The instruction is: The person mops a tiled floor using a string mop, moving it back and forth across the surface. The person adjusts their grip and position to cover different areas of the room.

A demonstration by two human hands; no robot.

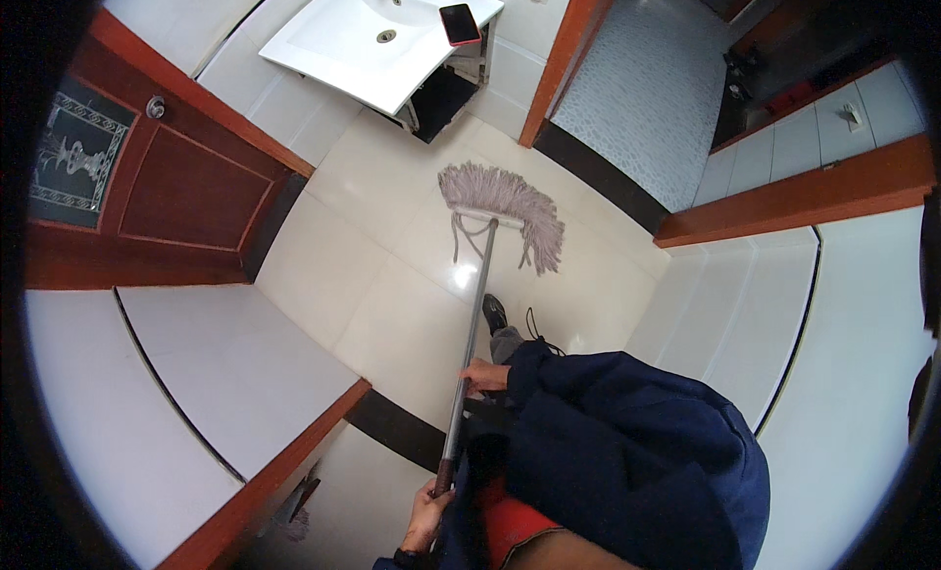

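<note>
A string mop with greyish-mauve strands lies spread on the cream tiled floor. Its long metal handle slants back toward me and ends in a dark brown grip. My left hand is wrapped round the handle close to that grip at the near end. Farther along the pole, my right hand is closed round the metal shaft. Both of my forearms are in dark blue sleeves. A dark shoe of mine stands just right of the pole, behind the mop head.
Ahead is a white washbasin with a phone on its edge and an open cabinet beneath. A brown wooden door stands at the left. On the right, a doorway with a dark sill leads to a patterned floor. Another dark sill lies near me.
</note>
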